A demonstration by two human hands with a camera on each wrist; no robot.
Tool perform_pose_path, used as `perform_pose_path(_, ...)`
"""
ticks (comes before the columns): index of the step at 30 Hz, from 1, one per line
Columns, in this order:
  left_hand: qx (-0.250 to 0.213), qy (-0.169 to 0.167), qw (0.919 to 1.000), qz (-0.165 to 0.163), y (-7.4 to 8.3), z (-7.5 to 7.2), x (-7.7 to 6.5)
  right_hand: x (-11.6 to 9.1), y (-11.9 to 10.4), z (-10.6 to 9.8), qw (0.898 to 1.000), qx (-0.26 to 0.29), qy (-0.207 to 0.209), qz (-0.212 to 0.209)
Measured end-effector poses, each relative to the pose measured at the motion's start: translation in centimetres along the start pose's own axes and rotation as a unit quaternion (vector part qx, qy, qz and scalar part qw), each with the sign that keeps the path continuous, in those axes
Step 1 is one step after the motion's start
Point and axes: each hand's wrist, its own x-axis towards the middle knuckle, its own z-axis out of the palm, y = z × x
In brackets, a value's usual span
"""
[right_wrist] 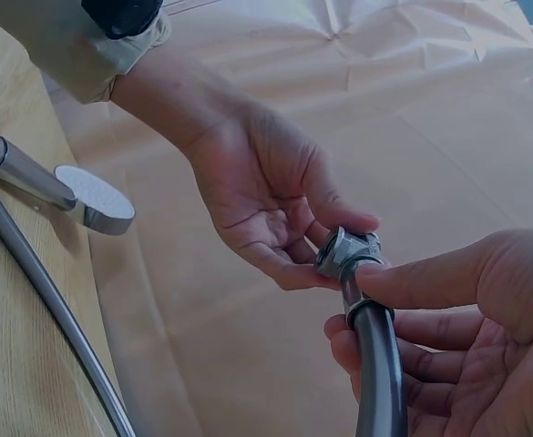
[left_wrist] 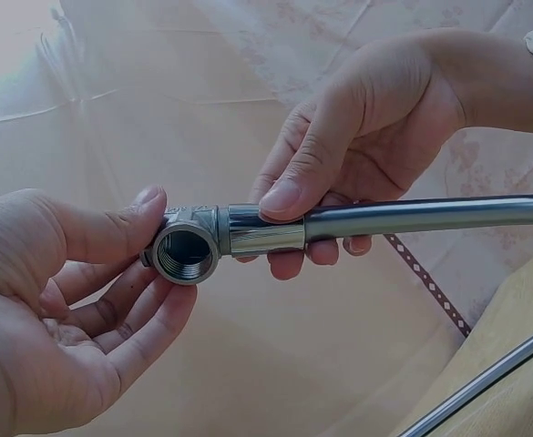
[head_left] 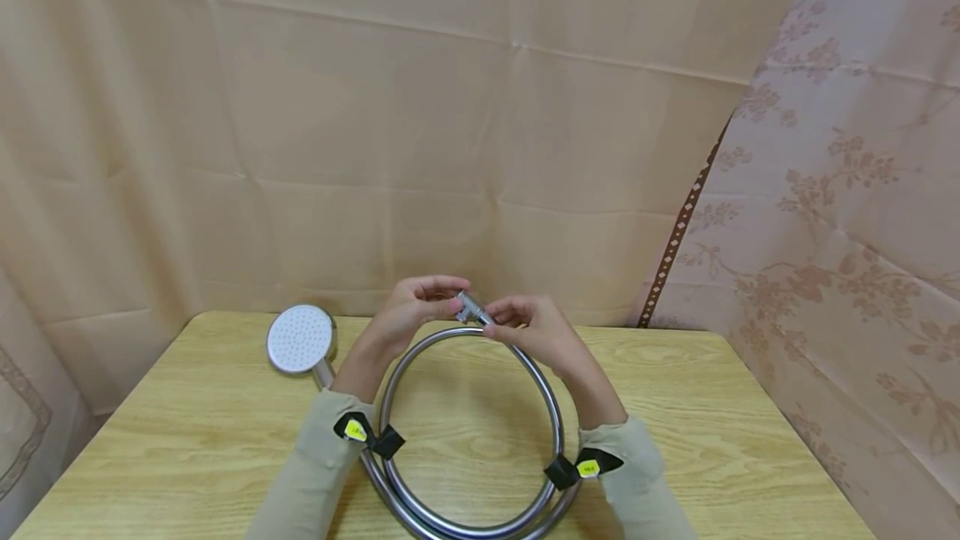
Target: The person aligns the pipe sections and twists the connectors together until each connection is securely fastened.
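Observation:
A metal tee fitting [left_wrist: 186, 252] with a threaded opening is pinched between the thumb and fingers of my left hand [head_left: 405, 315]. My right hand [head_left: 536, 327] grips the shiny end sleeve [left_wrist: 264, 229] of a chrome shower hose [head_left: 556, 407], thumb on top and fingers beneath. Sleeve and fitting meet in line, held up above the far part of the table. How far the two are threaded together is hidden. The rest of the hose lies in a coil below both wrists. In the right wrist view the fitting sits just beyond my right thumb.
A round white-faced shower head [head_left: 302, 340] lies left of my left forearm, its handle partly behind the wrist. The wooden table [head_left: 712, 423] ends at a beige cloth backdrop [head_left: 450, 123]. A flowered curtain [head_left: 847, 215] hangs along the right side.

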Motion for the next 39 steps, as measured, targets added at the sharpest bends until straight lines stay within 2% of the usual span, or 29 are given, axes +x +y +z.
perform_pose_path(15,0.012,-0.01,0.9998,0.014,0.03,0.21,0.06,-0.02,0.18,-0.19,1.0,0.0,-0.002,-0.005)
perform_pose_path(29,0.02,0.004,0.9996,0.019,-0.02,0.51,-0.09,-0.05,0.29,-0.24,1.0,-0.008,-0.005,0.012)
perform_pose_path(39,0.011,-0.003,0.9995,0.029,0.04,0.5,-0.04,-0.05,0.19,-0.46,0.999,0.015,-0.022,0.027)
